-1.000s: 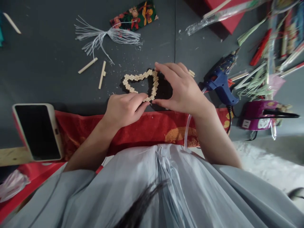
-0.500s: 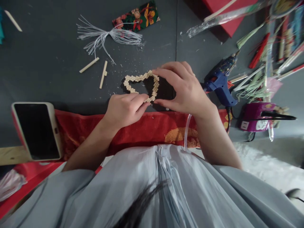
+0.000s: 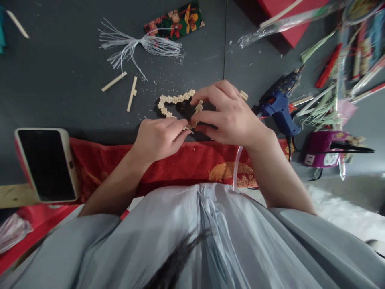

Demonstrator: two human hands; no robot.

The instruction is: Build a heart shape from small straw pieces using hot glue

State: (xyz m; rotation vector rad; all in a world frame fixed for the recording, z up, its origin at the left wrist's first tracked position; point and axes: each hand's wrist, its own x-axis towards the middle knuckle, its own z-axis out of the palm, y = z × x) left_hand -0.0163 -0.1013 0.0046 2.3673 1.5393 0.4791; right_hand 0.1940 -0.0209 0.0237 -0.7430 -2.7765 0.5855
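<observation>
A heart-shaped ring of small cream clusters (image 3: 176,98) is held above the dark table. My left hand (image 3: 159,138) pinches its lower edge between thumb and fingers. From the right, my right hand (image 3: 227,114) closes on the same ring, its thumb and a finger at the lower right edge and another finger bent over the upper right. My right fingers cover part of the ring's right side. Two pale sticks (image 3: 114,81) lie on the table to the left, one with a short piece beside it.
A blue glue gun (image 3: 279,106) lies to the right, near a purple box (image 3: 326,148) with a black cord. White string (image 3: 140,42) and a floral strip (image 3: 176,20) lie at the back. A phone (image 3: 46,164) rests left; a red towel (image 3: 111,160) lines the front edge.
My right hand has shifted slightly left and its fingers have curled in over the ring's right side. My left hand keeps its pinch. Small pale pieces now show behind my right hand.
</observation>
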